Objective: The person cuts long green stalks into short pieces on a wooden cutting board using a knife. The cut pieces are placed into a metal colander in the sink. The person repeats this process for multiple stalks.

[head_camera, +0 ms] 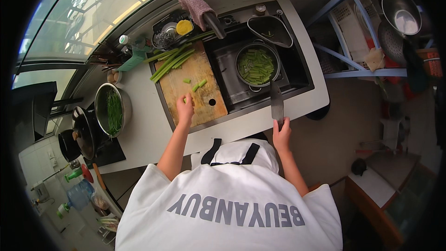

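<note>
My right hand (282,135) grips the handle of a kitchen knife (277,104), its blade reaching out past the counter edge to the rim of a metal pot (278,74). Cut green stalk pieces (256,66), which look like celery, fill that pot inside the sink (226,87). Over the near part of a worn wooden cutting board (170,92), my left hand (185,110) has its fingers drawn together around a small green piece (184,100). A few short pieces (199,85) lie just beyond it. Long uncut stalks (174,61) rest across the board's far end.
A steel bowl of thin green stems (126,111) stands left on the white counter (143,129). Behind the board are a caddy with a yellow sponge (184,27) and a cloth-wrapped faucet (197,5). A strainer basket (271,30) sits at the sink's far right corner.
</note>
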{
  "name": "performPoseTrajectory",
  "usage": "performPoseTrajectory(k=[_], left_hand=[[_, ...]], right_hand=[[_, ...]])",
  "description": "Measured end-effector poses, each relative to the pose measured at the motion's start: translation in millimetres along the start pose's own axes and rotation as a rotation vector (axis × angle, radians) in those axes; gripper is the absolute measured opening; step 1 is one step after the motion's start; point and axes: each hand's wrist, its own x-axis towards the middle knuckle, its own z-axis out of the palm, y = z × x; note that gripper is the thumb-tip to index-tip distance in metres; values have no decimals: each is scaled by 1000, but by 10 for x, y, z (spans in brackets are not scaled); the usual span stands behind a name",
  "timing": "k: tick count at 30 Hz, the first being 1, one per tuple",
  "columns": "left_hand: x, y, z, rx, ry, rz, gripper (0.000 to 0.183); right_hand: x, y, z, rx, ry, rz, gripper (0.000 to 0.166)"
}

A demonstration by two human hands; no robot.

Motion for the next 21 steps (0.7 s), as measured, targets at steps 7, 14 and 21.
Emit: performPoseTrajectory(k=[7, 14, 21], left_hand=[[-135, 1520, 868, -757, -420, -697, 68], [346, 707, 595, 578, 160, 296, 84], [105, 359, 569, 1002, 331, 606, 71]], right_hand=[[301, 58, -234, 23, 89, -4, 25], [355, 124, -365, 36, 97, 71, 28], [266, 349, -323, -8, 134, 7, 31]])
